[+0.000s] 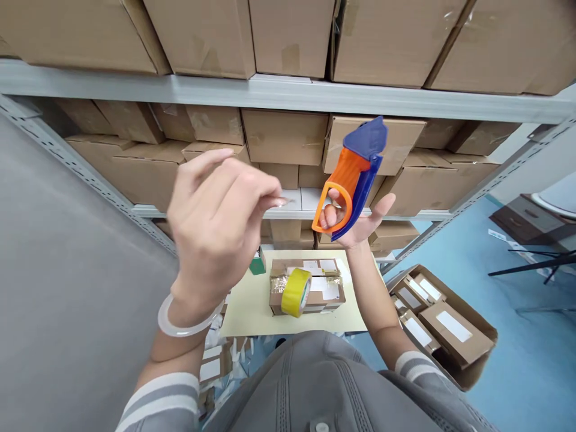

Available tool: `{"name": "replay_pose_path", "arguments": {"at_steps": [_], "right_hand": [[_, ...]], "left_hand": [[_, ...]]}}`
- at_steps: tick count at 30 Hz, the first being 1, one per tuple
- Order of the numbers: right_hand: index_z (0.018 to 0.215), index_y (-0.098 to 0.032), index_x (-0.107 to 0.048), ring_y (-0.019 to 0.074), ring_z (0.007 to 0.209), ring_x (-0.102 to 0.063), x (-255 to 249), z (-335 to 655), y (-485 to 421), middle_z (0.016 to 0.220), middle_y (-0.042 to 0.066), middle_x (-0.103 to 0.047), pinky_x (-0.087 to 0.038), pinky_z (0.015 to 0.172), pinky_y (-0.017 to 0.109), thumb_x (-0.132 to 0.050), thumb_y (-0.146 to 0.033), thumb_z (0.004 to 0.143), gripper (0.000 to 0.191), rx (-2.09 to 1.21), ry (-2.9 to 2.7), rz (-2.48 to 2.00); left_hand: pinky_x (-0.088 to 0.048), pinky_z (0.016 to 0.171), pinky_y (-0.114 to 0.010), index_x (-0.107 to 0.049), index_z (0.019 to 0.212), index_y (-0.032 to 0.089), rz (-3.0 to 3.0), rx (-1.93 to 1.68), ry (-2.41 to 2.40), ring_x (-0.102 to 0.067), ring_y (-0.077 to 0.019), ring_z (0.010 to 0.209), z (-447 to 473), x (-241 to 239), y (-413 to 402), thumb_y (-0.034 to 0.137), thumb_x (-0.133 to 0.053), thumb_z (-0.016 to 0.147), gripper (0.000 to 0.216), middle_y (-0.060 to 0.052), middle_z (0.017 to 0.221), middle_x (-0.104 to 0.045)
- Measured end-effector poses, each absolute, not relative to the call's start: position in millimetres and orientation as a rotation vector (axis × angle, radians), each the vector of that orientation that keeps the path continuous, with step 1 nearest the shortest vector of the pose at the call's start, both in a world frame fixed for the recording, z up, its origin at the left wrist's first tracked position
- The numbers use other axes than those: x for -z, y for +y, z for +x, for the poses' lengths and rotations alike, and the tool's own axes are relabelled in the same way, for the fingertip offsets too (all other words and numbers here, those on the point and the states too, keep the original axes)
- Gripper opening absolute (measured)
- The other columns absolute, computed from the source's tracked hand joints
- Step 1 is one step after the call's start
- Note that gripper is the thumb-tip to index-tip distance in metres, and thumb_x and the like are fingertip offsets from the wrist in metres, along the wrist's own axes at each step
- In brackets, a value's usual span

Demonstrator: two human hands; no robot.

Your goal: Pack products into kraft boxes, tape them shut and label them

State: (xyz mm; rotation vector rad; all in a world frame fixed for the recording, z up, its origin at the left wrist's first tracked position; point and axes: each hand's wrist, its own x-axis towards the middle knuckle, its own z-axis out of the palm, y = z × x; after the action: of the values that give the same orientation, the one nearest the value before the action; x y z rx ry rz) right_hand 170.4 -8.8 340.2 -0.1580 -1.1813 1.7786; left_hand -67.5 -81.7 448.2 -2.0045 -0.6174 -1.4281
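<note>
My right hand [357, 225] holds a blue and orange tape dispenser [353, 177], with fingers through its orange ring handle and the thumb stretched out to the side. The blue head points up, and no roll shows on it. To its left, my left hand [216, 222] is raised with thumb and forefinger pinched on a small thin, see-through scrap [290, 200], too small to name surely. Below both hands, a roll of yellow tape [296, 292] stands on edge on or against a cardboard box [332, 305] with white labels and shiny tape along its top.
The box rests on a pale yellow tabletop [245, 318], near a small green box [258, 263]. Metal shelving [288, 91] full of cartons rises in front. An open carton [488, 333] of labelled boxes stands on the floor at right. Scraps and boxes lie at lower left.
</note>
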Motion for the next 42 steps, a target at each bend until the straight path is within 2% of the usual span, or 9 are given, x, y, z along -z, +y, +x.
{"name": "replay_pose_path", "arguments": {"at_steps": [4, 7, 10, 14, 24, 29, 34, 38, 42], "right_hand": [[0.132, -0.025, -0.059, 0.0282, 0.091, -0.066, -355, 179, -17, 0.076, 0.005, -0.071, -0.053, 0.087, 0.046, -0.039, -0.080, 0.082, 0.078, -1.568, -1.117, -0.186], [0.131, -0.026, -0.060, 0.0267, 0.089, -0.067, -358, 188, -26, 0.082, 0.005, -0.072, -0.052, 0.087, 0.048, -0.041, -0.062, 0.086, 0.060, -1.438, -1.037, -0.255], [0.130, -0.026, -0.060, 0.0251, 0.084, -0.066, -351, 195, -33, 0.091, 0.005, -0.073, -0.053, 0.084, 0.048, -0.046, -0.047, 0.082, 0.054, -1.381, -1.004, -0.349], [0.126, -0.024, -0.060, 0.0229, 0.083, -0.065, -335, 200, -40, 0.096, 0.005, -0.072, -0.055, 0.081, 0.043, -0.055, -0.042, 0.075, 0.054, -1.337, -1.060, -0.422], [0.125, -0.025, -0.061, 0.0213, 0.079, -0.061, -304, 220, -61, 0.103, 0.007, -0.070, -0.052, 0.072, 0.039, -0.061, -0.047, 0.072, 0.058, -1.267, -1.044, -0.544], [0.123, -0.023, -0.064, 0.0231, 0.077, -0.061, -303, 225, -66, 0.078, 0.004, -0.063, -0.051, 0.076, 0.041, -0.067, -0.066, 0.070, 0.068, -1.207, -1.139, -0.480], [0.108, -0.023, -0.069, 0.0276, 0.080, -0.061, -309, 224, -69, 0.066, 0.003, -0.056, -0.051, 0.082, 0.046, -0.051, -0.084, 0.074, 0.072, -1.048, -1.265, -0.543], [0.093, -0.026, -0.070, 0.0302, 0.088, -0.062, -296, 229, -72, 0.073, 0.006, -0.063, -0.052, 0.084, 0.047, -0.060, -0.081, 0.070, 0.061, -0.895, -1.321, -0.711], [0.079, -0.028, -0.070, 0.0265, 0.084, -0.062, -281, 236, -80, 0.078, 0.004, -0.067, -0.052, 0.084, 0.045, -0.073, -0.069, 0.068, 0.043, -0.784, -1.299, -0.862]], "left_hand": [[-0.053, 0.079, -0.034, -0.055, 0.085, 0.025, -2.079, 1.542, -0.623, -0.061, -0.0163, 0.078, -45, -459, -78, 0.010, -0.057, 0.092, 0.016, 0.001, 0.079, -0.062], [-0.050, 0.070, -0.033, -0.055, 0.083, 0.025, -2.118, 1.580, -0.615, -0.059, -0.0168, 0.076, -34, -466, -77, 0.010, -0.055, 0.093, 0.018, 0.000, 0.080, -0.061], [-0.048, 0.068, -0.033, -0.055, 0.081, 0.024, -2.126, 1.575, -0.568, -0.055, -0.0160, 0.073, -26, -470, -77, 0.011, -0.053, 0.093, 0.018, 0.000, 0.079, -0.060], [-0.047, 0.069, -0.032, -0.054, 0.080, 0.024, -2.183, 1.533, -0.628, -0.055, -0.0152, 0.072, -20, -469, -75, 0.012, -0.051, 0.095, 0.019, 0.001, 0.078, -0.060], [-0.043, 0.067, -0.031, -0.055, 0.082, 0.026, -2.310, 1.670, -0.722, -0.056, -0.0154, 0.075, -20, -456, -67, 0.017, -0.051, 0.096, 0.017, 0.000, 0.082, -0.060], [-0.045, 0.059, -0.025, -0.050, 0.085, 0.024, -2.253, 1.654, -0.683, -0.054, -0.0092, 0.071, -19, -454, -50, 0.021, -0.048, 0.100, 0.015, 0.002, 0.085, -0.056], [-0.047, 0.062, -0.023, -0.045, 0.086, 0.023, -2.213, 1.519, -0.677, -0.054, -0.0041, 0.066, -11, -460, -29, 0.024, -0.046, 0.102, 0.016, 0.003, 0.090, -0.052], [-0.046, 0.052, -0.026, -0.048, 0.081, 0.024, -2.415, 1.618, -0.628, -0.053, -0.0084, 0.064, 1, -465, -30, 0.025, -0.053, 0.098, 0.018, 0.001, 0.086, -0.054], [-0.047, 0.051, -0.026, -0.050, 0.079, 0.026, -2.515, 1.688, -0.615, -0.051, -0.0070, 0.060, 8, -463, -42, 0.015, -0.056, 0.095, 0.021, 0.002, 0.083, -0.053]]}}
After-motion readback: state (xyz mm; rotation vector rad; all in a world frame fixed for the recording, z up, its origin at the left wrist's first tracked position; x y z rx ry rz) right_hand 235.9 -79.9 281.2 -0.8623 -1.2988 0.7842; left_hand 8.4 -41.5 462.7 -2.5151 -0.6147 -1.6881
